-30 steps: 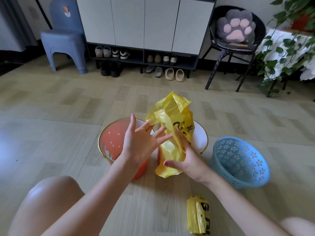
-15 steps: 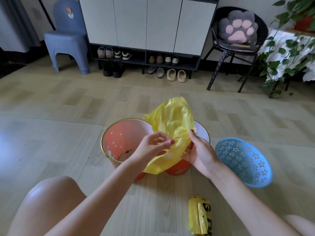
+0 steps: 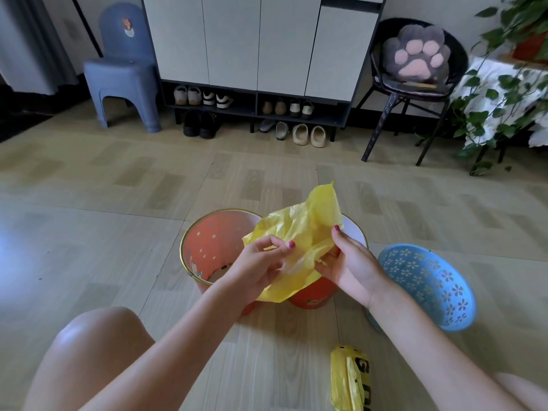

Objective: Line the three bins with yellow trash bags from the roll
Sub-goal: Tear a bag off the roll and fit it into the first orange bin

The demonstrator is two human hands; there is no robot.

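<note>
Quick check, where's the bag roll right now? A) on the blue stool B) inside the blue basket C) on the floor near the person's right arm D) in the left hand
C: the yellow roll lies on the floor below the right forearm, apart from the blue basket, while both the left hand and the right hand grip the loose yellow bag.

Crumpled yellow bag [image 3: 299, 232] above orange bins [image 3: 213, 247]
</note>
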